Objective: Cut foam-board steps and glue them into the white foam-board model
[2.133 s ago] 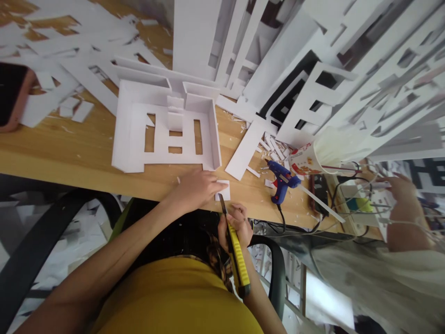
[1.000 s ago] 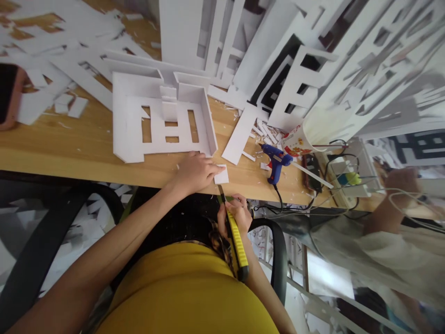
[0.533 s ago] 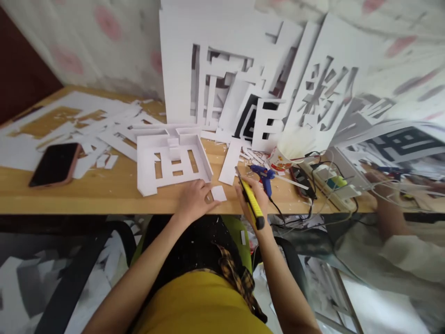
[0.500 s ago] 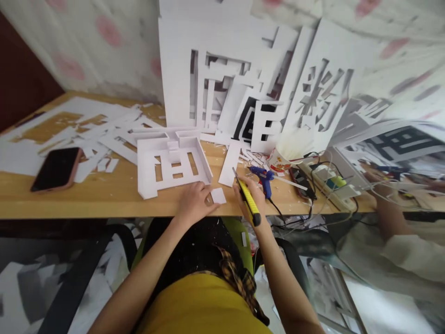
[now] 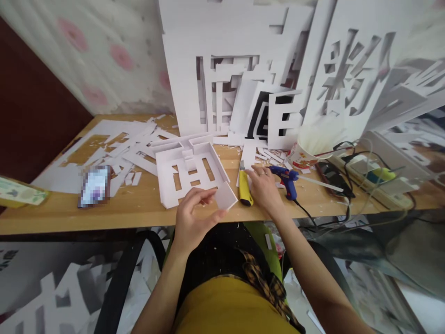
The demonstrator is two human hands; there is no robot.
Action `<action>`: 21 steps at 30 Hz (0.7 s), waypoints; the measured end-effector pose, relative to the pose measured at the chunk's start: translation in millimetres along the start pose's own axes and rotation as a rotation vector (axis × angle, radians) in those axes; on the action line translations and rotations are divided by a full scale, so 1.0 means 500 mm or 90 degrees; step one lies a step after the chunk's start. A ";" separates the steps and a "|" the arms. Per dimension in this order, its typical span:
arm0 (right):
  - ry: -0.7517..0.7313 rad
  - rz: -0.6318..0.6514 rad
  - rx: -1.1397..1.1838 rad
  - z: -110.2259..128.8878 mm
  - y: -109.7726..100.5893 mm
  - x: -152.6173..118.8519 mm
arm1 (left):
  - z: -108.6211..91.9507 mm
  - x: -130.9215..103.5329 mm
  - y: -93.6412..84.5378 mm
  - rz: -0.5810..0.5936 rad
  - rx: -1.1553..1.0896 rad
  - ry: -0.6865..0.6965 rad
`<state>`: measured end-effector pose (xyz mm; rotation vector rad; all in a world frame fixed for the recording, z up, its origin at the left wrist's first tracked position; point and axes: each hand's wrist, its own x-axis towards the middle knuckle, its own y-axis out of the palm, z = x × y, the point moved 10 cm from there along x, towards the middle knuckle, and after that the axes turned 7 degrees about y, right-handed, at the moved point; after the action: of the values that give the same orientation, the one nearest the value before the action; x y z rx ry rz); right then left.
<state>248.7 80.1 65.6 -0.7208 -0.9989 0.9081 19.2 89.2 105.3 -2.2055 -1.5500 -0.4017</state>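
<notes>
Left hand (image 5: pixel 193 215): thumb and fingers closed on a white square piece (image 5: pixel 225 196), held tilted above the front edge of the surface (image 5: pixel 114 217); earlier it pressed the square flat on the wood.
Right hand (image 5: pixel 262 183): palm down, fingers loosely spread and reaching forward, nothing visible in its grasp; a second ago it gripped the knife.
Utility knife (image 5: pixel 245 190): yellow, now lying just left of the right hand, blade end toward the rear; whether the fingers still touch it, I cannot tell.
White board letter (image 5: pixel 167 181): walled and open-topped, lying behind the left hand as before; the square overlaps its right front corner in view.
Glue gun (image 5: pixel 288 178): blue, on its side just right of the right hand, a pale stick in its back.
Paper cup (image 5: pixel 301 155): tilted, behind the glue gun.
Phone (image 5: pixel 94 186): at the left, screen lit now, dark earlier.
Cut-out sheets (image 5: pixel 184 83): standing along the rear.
</notes>
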 end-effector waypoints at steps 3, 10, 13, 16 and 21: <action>0.065 -0.056 0.068 0.034 -0.063 -0.034 | 0.011 0.000 0.010 0.005 -0.060 -0.036; 0.191 0.193 0.613 0.149 -0.067 -0.087 | 0.015 -0.004 0.026 0.043 -0.071 -0.080; 0.230 0.239 0.678 0.156 -0.051 -0.090 | 0.024 -0.011 0.031 0.038 -0.105 -0.111; 0.286 0.264 0.746 0.147 -0.032 -0.094 | 0.046 -0.025 0.049 0.030 -0.185 -0.162; 0.334 0.325 0.808 0.146 0.001 -0.104 | 0.070 -0.042 0.085 0.009 -0.299 -0.210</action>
<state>168.3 41.5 72.7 -0.0629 0.3318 1.4435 52.1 76.6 58.2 -2.7539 -1.7443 -0.4511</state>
